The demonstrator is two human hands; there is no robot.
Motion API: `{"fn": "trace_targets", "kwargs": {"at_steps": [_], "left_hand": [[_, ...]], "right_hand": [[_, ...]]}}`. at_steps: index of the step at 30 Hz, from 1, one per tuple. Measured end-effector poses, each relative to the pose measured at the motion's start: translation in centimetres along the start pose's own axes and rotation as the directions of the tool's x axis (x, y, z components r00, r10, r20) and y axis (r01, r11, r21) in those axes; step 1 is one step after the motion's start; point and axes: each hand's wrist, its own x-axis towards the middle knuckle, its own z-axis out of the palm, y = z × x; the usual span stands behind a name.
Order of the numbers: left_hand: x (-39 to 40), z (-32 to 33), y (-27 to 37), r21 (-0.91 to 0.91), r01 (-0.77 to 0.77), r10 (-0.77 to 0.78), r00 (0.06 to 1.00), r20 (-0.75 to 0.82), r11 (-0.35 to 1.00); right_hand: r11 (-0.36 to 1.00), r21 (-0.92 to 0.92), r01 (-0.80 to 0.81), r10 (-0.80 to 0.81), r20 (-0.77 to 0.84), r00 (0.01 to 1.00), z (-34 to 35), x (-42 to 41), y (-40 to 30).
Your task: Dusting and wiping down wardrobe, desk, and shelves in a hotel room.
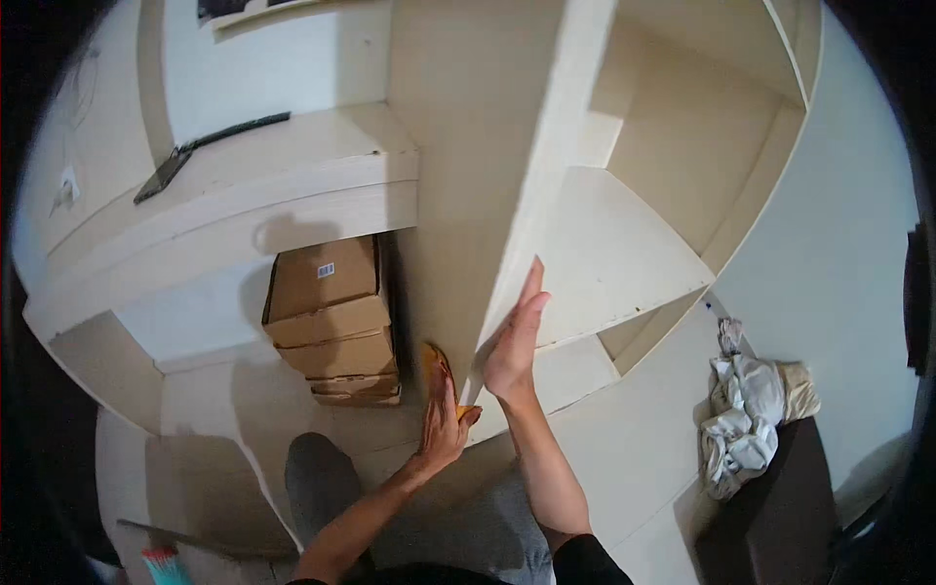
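Note:
A tall cream wooden panel (468,146) of a shelf unit stands upright before me. Low on its front edge, my left hand (442,424) presses an orange-yellow cloth (433,358), which shows between the palm and the panel's left face and by the thumb. My right hand (515,340) lies flat against the right side of the same edge, fingers pointing up, a little above my left. It appears to hold nothing. To its right is a cream shelf board (621,256).
Stacked cardboard boxes (329,322) stand left of the panel, under a desk top (292,157) bearing a dark phone-like object (164,178). Plastic bags (742,417) lie at right by a dark brown piece (775,504). Teal bristles (167,567) show at lower left.

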Motion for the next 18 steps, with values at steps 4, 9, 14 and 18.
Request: {"fn": "trace_targets", "kwargs": {"at_steps": [4,9,14,18], "left_hand": [[6.6,-2.7,2.9,0.092,-0.132,0.14,0.986,-0.086,0.987],[8.0,-4.2,1.3,0.32,-0.189,0.211,0.977,-0.034,0.928],[9.5,-6.0,3.0,0.218,-0.243,0.244,0.97,0.024,0.945],[11.1,-8.3,3.6,0.195,-0.21,0.198,0.977,0.078,0.958]], "right_hand": [[0.99,-0.101,0.097,-0.096,0.013,0.995,0.1,0.4,-0.2],[0.996,-0.051,0.068,-0.066,0.038,0.997,-0.2,0.6,-0.2],[0.985,-0.071,-0.156,0.165,0.148,0.975,-2.5,0.2,-2.1],[0.917,-0.38,-0.121,0.209,0.198,0.958,-4.9,-0.1,-4.3]]}}
